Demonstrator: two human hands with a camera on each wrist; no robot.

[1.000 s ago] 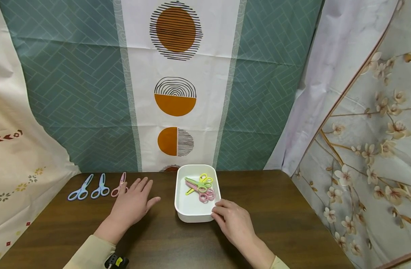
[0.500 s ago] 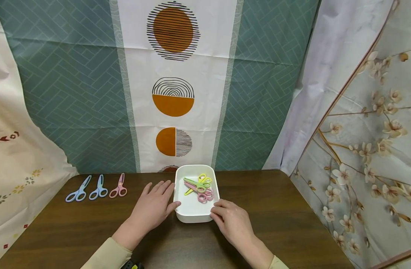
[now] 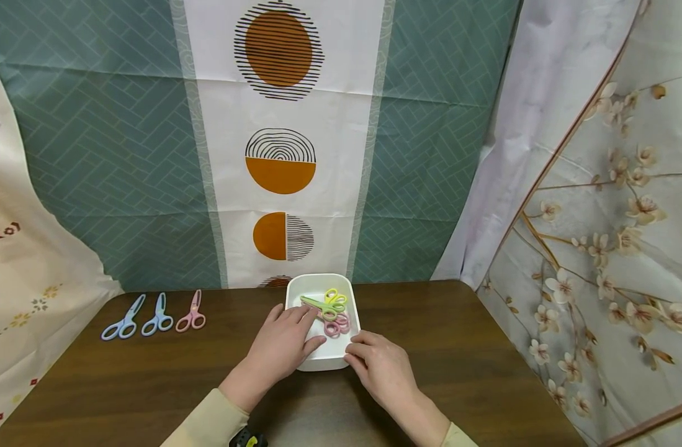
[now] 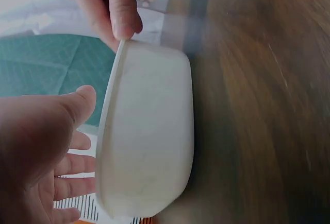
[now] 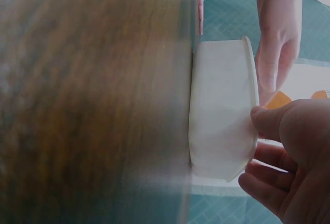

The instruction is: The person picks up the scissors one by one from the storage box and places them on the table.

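A white plastic bin [image 3: 326,362] stands on the table, with green scissors [image 3: 316,303], yellow scissors [image 3: 329,293] and pink scissors [image 3: 337,325] lying crossed inside. My right hand [image 3: 383,367] pinches the bin's rim at its front right corner; in the right wrist view the thumb lies against the bin wall [image 5: 221,110]. My left hand [image 3: 283,343] reaches over the bin's left rim, fingers extended above the scissors and partly covering the pink pair. From the side, the left wrist view shows the left thumb and fingers spread apart beside the rim, with nothing held.
On the left of the dark wooden table [image 3: 139,385] lie blue-purple scissors [image 3: 130,316], light blue scissors [image 3: 159,312] and another pink pair of scissors [image 3: 193,310] in a row. A patterned cloth [image 3: 285,236] hangs behind the table's back edge, with a floral curtain [image 3: 586,279] at the right.
My left hand has moved right, from over the pink scissors on the table to over the bin. The right hand has kept its hold on the bin's corner.
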